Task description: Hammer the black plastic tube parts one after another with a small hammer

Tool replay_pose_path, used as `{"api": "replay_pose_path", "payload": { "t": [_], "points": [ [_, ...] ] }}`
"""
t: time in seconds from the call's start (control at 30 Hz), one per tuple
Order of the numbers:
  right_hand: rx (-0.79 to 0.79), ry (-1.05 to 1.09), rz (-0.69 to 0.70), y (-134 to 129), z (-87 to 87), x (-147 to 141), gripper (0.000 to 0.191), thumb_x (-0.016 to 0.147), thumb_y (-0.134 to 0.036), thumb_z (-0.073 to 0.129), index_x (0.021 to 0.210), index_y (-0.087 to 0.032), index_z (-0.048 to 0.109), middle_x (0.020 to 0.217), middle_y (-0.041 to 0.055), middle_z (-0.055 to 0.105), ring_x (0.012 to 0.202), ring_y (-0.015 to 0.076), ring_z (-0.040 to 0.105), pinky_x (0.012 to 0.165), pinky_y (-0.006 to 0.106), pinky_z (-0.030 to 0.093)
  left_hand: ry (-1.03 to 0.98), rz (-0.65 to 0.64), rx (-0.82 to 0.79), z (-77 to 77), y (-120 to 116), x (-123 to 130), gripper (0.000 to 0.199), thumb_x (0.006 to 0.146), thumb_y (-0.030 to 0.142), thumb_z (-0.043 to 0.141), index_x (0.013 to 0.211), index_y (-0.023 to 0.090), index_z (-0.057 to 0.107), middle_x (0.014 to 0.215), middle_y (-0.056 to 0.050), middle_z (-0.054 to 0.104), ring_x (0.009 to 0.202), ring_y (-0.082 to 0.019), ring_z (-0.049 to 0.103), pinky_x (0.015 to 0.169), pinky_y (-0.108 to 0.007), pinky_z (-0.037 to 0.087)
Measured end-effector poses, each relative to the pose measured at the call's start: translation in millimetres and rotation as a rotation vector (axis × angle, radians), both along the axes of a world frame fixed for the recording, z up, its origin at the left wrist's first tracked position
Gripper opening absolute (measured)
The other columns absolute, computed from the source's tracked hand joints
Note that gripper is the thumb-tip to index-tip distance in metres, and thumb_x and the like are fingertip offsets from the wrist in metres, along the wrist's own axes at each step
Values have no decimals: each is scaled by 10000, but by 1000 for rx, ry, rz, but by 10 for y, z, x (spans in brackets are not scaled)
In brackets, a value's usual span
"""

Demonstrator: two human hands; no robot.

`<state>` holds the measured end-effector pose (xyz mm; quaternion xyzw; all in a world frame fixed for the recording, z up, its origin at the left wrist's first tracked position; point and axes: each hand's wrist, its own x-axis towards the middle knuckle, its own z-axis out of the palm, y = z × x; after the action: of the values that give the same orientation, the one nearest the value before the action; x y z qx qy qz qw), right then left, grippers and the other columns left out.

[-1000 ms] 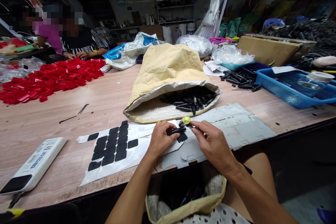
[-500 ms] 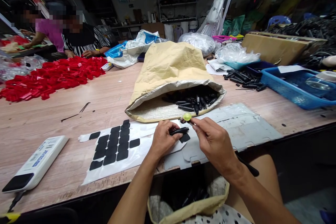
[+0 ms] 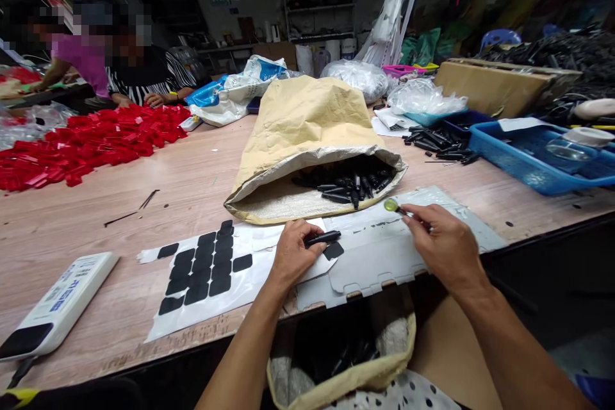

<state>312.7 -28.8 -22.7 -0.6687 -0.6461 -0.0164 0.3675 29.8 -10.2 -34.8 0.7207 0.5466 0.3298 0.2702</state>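
Note:
My left hand (image 3: 294, 251) rests at the front of the table, its fingers closed around a short black pen-like tube (image 3: 327, 238). Beside the tube lies a loose black rounded square patch (image 3: 334, 250) on white paper. To the right, over a grey board (image 3: 365, 262), my right hand (image 3: 444, 246) pinches a small dark-stemmed piece with a round yellow-green end (image 3: 391, 205); its exact kind is unclear. A white backing sheet (image 3: 156, 328) with several black square stickers (image 3: 202, 272) lies left of my left hand. Ahead, a tan sack (image 3: 307, 109) gapes open, showing black tubes (image 3: 336, 195).
A white power-bank-like device (image 3: 62, 301) with a cable lies at the left. Red plastic pieces (image 3: 96, 144) are heaped behind it, near two people. A blue basket (image 3: 523, 157) and more black tubes (image 3: 439, 141) stand right. Another open sack (image 3: 355, 387) is below the table edge.
My right hand has moved right, away from the tube, carrying the yellow-green-ended piece. My left hand keeps the black tube in nearly the same place. The view has shifted slightly.

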Motion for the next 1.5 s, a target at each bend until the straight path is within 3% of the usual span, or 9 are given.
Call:
{"api": "replay_pose_path", "payload": {
  "t": [0.23, 0.73, 0.83, 0.97, 1.07, 1.2, 1.33, 1.4, 1.5],
  "points": [
    [-63, -234, -264, 269, -369, 617, 298, 898, -281, 539, 1088, -232, 764, 963, 99, 684, 850, 245, 568, 709, 367, 372, -33, 4, 1, -40, 18, -15, 134, 760, 161, 742, 871, 233, 755, 850, -8, 671, 943, -227, 569, 839, -351, 446],
    [-53, -247, -316, 287, -408, 571, 314, 917, -314, 508, 1120, -247, 738, 958, 100, 639, 839, 236, 492, 697, 365, 270, 60, -21, 39, -131, 77, -34, 139, 784, 250, 701, 919, 225, 724, 946, -19, 694, 968, -233, 585, 867, -371, 449],
    [-57, -246, -317, 287, -399, 559, 314, 902, -296, 515, 1121, -241, 733, 972, 106, 637, 848, 238, 498, 700, 371, 282, 70, -70, 37, -39, 65, -50, 138, 850, 306, 648, 937, 228, 723, 954, -27, 695, 980, -236, 578, 904, -384, 445],
    [-63, -247, -317, 280, -385, 548, 310, 908, -295, 515, 1129, -248, 728, 1005, 106, 648, 868, 242, 509, 707, 373, 288, 81, -219, 24, 297, -294, 6, 243, 960, 399, 541, 937, 251, 732, 934, -30, 695, 971, -239, 572, 923, -375, 430],
    [-65, -244, -319, 274, -378, 541, 308, 910, -291, 519, 1136, -247, 723, 1016, 108, 645, 881, 244, 510, 711, 371, 290, 75, -406, -206, 407, -782, 124, 247, 999, 425, 510, 978, 286, 714, 922, 4, 708, 873, -197, 622, 778, -301, 460],
    [-78, -248, -323, 270, -374, 534, 307, 921, -294, 516, 1147, -246, 719, 1027, 113, 642, 892, 248, 514, 712, 371, 287, 331, -392, -348, 34, -1304, 260, 219, 1002, 369, 491, 950, 277, 683, 938, -31, 723, 882, -245, 677, 727, -333, 450],
    [-84, -248, -329, 273, -378, 533, 293, 934, -300, 515, 1141, -250, 718, 1027, 108, 646, 902, 249, 518, 713, 367, 284, 615, -231, -378, -288, -1472, 242, 239, 950, 288, 531, 1140, 257, 675, 978, -104, 741, 862, -340, 712, 678, -384, 435],
    [-82, -254, -331, 277, -385, 534, 290, 931, -292, 521, 1144, -252, 715, 1022, 106, 645, 901, 248, 517, 716, 369, 287, 605, -272, -345, -169, -1399, 209, 315, 933, 319, 577, 1237, 283, 650, 949, -85, 750, 846, -328, 716, 666, -369, 438],
    [-80, -260, -332, 285, -396, 538, 290, 925, -286, 532, 1149, -252, 712, 1023, 103, 646, 905, 246, 515, 718, 371, 288, 450, -358, -253, 233, -1002, 223, 266, 984, 438, 521, 1156, 322, 687, 904, -35, 754, 823, -252, 701, 665, -325, 448]
  ]
}}
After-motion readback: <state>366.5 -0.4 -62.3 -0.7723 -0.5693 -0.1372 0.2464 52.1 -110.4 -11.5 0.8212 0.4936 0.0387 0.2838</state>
